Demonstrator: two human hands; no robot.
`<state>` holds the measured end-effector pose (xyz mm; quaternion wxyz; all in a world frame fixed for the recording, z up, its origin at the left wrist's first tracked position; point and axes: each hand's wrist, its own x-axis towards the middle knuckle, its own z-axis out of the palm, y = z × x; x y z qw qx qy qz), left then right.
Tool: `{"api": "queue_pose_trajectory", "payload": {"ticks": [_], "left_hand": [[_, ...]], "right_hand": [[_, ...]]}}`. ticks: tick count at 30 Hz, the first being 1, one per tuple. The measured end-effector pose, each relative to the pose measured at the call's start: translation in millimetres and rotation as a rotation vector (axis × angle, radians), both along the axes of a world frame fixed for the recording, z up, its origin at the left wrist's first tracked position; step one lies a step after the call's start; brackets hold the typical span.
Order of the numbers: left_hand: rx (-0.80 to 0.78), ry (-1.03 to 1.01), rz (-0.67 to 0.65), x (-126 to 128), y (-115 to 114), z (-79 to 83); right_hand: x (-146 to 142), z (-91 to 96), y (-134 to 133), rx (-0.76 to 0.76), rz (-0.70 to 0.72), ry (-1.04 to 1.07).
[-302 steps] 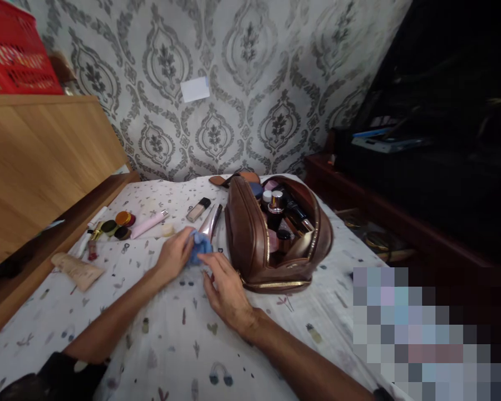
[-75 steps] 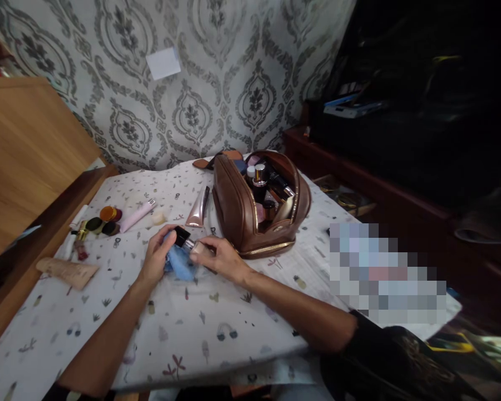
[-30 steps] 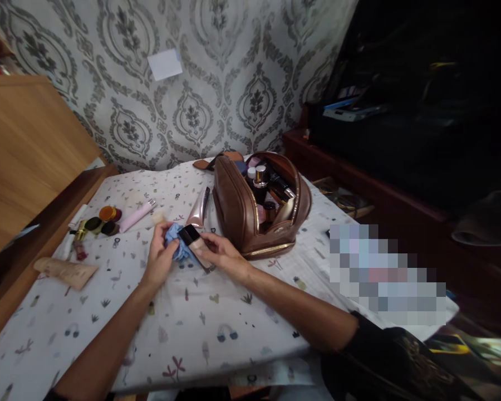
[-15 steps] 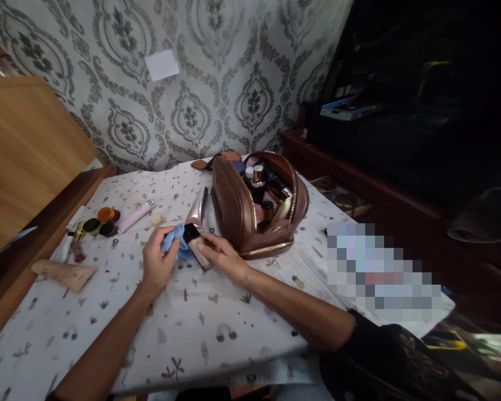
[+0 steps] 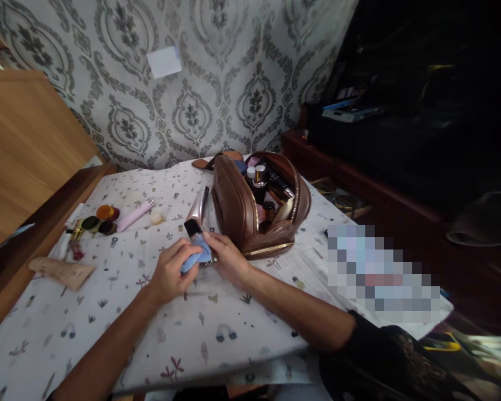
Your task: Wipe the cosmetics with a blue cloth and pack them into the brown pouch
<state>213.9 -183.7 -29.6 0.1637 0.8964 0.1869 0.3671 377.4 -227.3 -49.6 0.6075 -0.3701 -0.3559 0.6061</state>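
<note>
My left hand [image 5: 173, 270] is closed on a blue cloth [image 5: 197, 255], which presses against the side of a foundation bottle [image 5: 193, 227]. My right hand [image 5: 230, 259] grips that bottle, whose black cap points away from me; the cloth and fingers cover most of its body. Just beyond the cap lies a shiny pink tube [image 5: 197, 206] with a dark end. To the right stands a brown makeup bag [image 5: 234, 206], unzipped, with several bottles and cosmetics inside, among them a bottle with a silver cap [image 5: 259, 175].
On the left of the patterned cloth [image 5: 209, 334] lie a beige tube [image 5: 62, 273], a pink stick [image 5: 136, 215], an orange-lidded jar [image 5: 105, 212] and several small cosmetics. A wooden cabinet [image 5: 33, 150] borders the left. A blurred-out item [image 5: 384, 273] lies at the right edge.
My left hand has moved right and toward me, bringing the blue cloth from beside the cap onto the bottle's body. The right hand still holds the bottle.
</note>
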Motion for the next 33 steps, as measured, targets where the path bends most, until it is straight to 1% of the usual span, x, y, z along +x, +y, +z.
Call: {"api": "queue_pose_trajectory", "payload": {"ticks": [3, 5, 8, 11, 13, 14, 16, 19, 22, 25, 27, 28, 29, 30, 33], "left_hand": [[-0.002, 0.011, -0.043, 0.7, -5.1, 3.3], [-0.035, -0.017, -0.001, 1.4, -7.1, 5.9], [-0.098, -0.093, 0.193, 1.1, -4.9, 8.4], [-0.156, -0.200, 0.408, -0.4, 3.2, 7.6], [-0.199, -0.244, 0.484, -1.1, 9.1, 5.0], [-0.216, -0.245, 0.493, -1.2, 11.2, 3.4], [-0.212, -0.212, 0.457, -0.7, 12.8, 0.2], [-0.121, -0.145, 0.341, 1.3, 9.1, -2.1], [-0.038, -0.102, 0.213, 3.7, 2.3, -0.1], [0.010, -0.051, 0.071, 5.2, -3.6, 3.6], [0.012, -0.026, 0.012, 5.4, -6.2, 5.7], [-0.004, -0.027, 0.013, 5.1, -6.9, 6.7], [-0.031, -0.036, 0.044, 4.6, -7.1, 7.6], [-0.067, -0.055, 0.100, 4.0, -6.7, 8.3], [-0.193, -0.149, 0.331, 1.4, -2.4, 9.9]], "right_hand": [[-0.5, 9.7, -2.4, -0.081, 0.022, 0.196], [0.0, 14.0, -3.2, -0.114, 0.019, 0.244], [1.4, 16.6, -3.7, -0.158, 0.024, 0.286], [3.0, 15.9, -3.9, -0.156, 0.064, 0.285], [3.6, 14.5, -3.8, -0.138, 0.094, 0.279], [3.8, 13.8, -3.7, -0.127, 0.104, 0.277], [3.5, 12.9, -3.2, -0.114, 0.113, 0.276], [2.1, 13.2, -2.6, -0.115, 0.071, 0.289], [0.7, 14.2, -3.0, -0.107, 0.031, 0.299], [0.5, 13.6, -3.6, -0.104, 0.030, 0.306], [0.7, 12.1, -3.4, -0.112, 0.030, 0.310], [0.8, 11.3, -3.0, -0.124, 0.026, 0.312], [0.7, 10.4, -2.4, -0.141, 0.017, 0.318], [0.6, 9.7, -1.7, -0.158, 0.001, 0.328], [-0.2, 8.7, 0.2, -0.162, -0.023, 0.353]]}}
